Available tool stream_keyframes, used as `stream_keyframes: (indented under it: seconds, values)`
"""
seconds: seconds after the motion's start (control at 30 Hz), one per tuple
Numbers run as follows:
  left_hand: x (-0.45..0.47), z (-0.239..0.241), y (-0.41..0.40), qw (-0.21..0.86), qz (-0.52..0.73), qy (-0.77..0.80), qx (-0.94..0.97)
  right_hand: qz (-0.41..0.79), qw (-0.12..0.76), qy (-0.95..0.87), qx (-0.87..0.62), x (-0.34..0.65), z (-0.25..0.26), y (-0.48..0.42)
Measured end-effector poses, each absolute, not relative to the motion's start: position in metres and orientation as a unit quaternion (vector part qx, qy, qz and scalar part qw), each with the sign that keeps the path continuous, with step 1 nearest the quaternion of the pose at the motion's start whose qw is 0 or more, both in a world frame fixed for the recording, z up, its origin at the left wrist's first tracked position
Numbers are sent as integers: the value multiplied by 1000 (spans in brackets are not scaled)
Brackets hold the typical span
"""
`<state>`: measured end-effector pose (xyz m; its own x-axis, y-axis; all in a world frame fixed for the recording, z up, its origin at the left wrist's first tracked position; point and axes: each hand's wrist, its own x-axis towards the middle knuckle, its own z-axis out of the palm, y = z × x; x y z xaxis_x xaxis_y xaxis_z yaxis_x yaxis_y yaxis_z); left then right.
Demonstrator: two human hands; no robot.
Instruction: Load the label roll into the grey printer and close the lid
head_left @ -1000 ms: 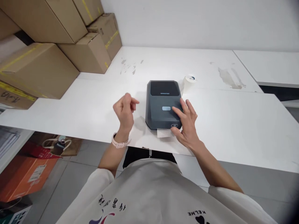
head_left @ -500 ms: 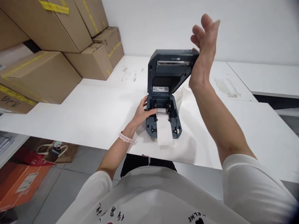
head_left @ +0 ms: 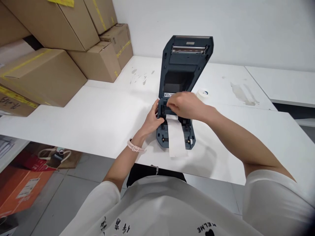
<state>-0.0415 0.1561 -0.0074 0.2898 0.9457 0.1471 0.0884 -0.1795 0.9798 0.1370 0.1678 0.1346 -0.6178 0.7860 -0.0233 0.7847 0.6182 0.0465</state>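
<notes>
- Printer (head_left: 189,131), lid (head_left: 179,80) raised, set near front edge of counter (head_left: 115,118).
- Gripped at left side by left hand (head_left: 150,121).
- Right hand (head_left: 185,105) curled above; grip cannot be told.

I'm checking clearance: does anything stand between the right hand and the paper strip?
Nothing visible does: the lid is raised, the paper strip lies exposed near the right hand, and the left hand is beside it.

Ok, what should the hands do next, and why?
Maybe pinch the paper near its far edge with the right hand, since that hand is close by, the lid is up and the left hand is on the side of the printer.
</notes>
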Motion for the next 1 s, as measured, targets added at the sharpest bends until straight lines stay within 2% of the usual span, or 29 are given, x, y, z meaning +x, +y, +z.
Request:
stream_keyframes:
  seconds: [0.1, 0.2, 0.27, 0.37, 0.43, 0.53, 0.63, 0.77, 0.93, 1.0]
  values:
    - [-41, -11, 160, 499, 436, 403, 631, -18, 184, 891, 414, 126, 112, 172]
    - [-42, -8, 159, 513, 438, 406, 616, -82, 210, 893, 389, 129, 102, 182]
    - [-42, -4, 157, 522, 437, 412, 606, -177, 146, 903, 363, 146, 108, 184]
    - [-41, 1, 153, 527, 431, 426, 596, -333, -35, 887, 319, 201, 128, 173]
    - [-41, 3, 151, 524, 430, 432, 595, -386, -140, 850, 331, 246, 133, 161]
    - [-39, 5, 150, 517, 439, 426, 599, -408, -219, 761, 453, 302, 110, 150]
    - [-38, 9, 149, 516, 440, 421, 602, -410, -310, 651, 558, 331, 61, 154]
    - [-37, 13, 147, 523, 432, 425, 600, -458, -346, 591, 567, 350, 14, 166]
    - [-37, 13, 147, 521, 436, 427, 597, -447, -439, 544, 558, 365, 12, 196]
    - [-37, 13, 147, 519, 435, 426, 599, -434, -442, 542, 567, 357, 15, 218]
